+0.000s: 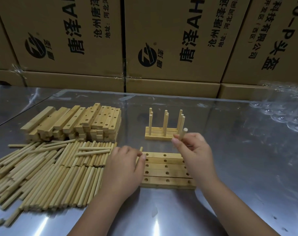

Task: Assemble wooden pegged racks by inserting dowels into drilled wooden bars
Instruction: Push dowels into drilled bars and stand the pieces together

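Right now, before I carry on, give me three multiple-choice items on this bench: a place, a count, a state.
1. The finished racks stand: A) beyond the flat bars B) on the dowel pile C) on the cartons
2. Holes showing in the nearest flat bar: A) one B) three C) six
3. The right hand is: A) flat and empty B) pinching a dowel C) resting on a carton
Answers: 1 A, they stand behind the flat bars; 2 B, three holes in a row; 3 B, its fingertips grip the dowel.
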